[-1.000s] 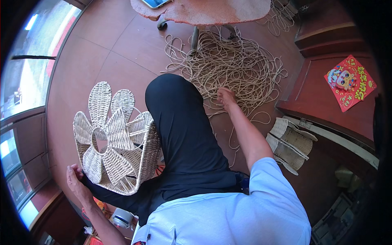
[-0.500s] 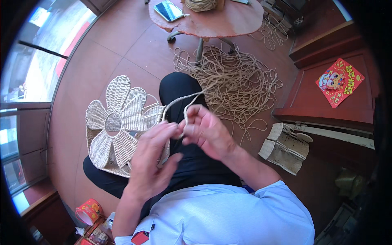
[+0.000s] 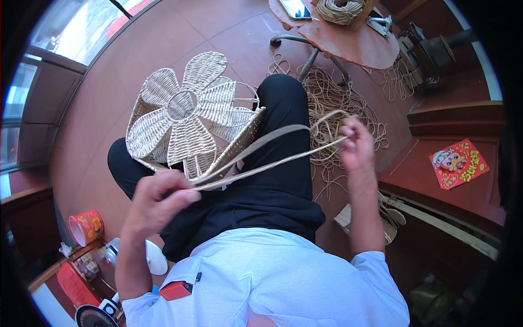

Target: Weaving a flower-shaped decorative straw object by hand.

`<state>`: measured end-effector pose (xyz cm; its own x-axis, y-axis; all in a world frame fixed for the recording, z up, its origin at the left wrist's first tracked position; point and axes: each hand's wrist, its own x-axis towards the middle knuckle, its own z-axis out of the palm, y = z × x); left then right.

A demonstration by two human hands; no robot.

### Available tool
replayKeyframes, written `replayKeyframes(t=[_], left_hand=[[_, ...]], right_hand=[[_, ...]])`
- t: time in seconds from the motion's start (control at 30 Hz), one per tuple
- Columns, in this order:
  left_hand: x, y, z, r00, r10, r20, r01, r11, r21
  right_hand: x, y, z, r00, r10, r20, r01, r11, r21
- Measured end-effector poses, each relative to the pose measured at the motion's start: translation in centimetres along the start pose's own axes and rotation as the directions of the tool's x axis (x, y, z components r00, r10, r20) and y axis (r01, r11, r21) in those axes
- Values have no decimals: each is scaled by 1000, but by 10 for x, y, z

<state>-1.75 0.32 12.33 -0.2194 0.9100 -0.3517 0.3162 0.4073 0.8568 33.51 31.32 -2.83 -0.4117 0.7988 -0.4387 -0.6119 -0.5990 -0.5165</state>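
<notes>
A woven basket (image 3: 163,92) with a large flower of plaited petals on its face rests on my left thigh. My left hand (image 3: 160,199) is at its near lower edge, thumb and fingers closed where the strands of a tan cord (image 3: 272,164) meet the weave. From there the cord stretches up to the right across my dark trousers. Raised to the right, my right hand (image 3: 357,144) pinches the cord between its fingers, forming a long loop. One strand is fairly straight; the other sags and is blurred.
A tangled heap of cord (image 3: 338,98) lies on the floor beyond my right knee. Behind it stands a wheeled table (image 3: 354,46) with a cord coil (image 3: 340,11) and a phone (image 3: 296,8). Woven pieces (image 3: 392,220) lie at right; a red bucket (image 3: 86,227) stands at left.
My hands were together near the basket's right side; now they are far apart. My right hand has drawn the cord rightward, and my left has moved to the basket's lower edge.
</notes>
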Motion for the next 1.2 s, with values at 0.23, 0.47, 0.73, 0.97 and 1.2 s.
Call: replayKeyframes(t=[0.23,0.47,0.73,0.97,1.2], left_hand=[[-88,-96,-115,933,-107,-344,-58,897,-439],[-186,-224,-223,561,-326,-761,1,919,-394],[-359,-360,-392,-143,-226,-964,683,682,-261],[-55,-89,-124,679,125,-723,-111,992,67],[25,21,60,987,152,54,-90,794,-601]], right_hand=[[71,-125,-124,940,-173,-295,161,985,-66],[84,-170,-142,916,-158,-370,116,984,-132],[104,-186,-149,888,-296,-352,260,955,-145],[-47,9,112,933,64,355,86,916,-392],[-91,92,169,690,392,608,-173,905,-388]])
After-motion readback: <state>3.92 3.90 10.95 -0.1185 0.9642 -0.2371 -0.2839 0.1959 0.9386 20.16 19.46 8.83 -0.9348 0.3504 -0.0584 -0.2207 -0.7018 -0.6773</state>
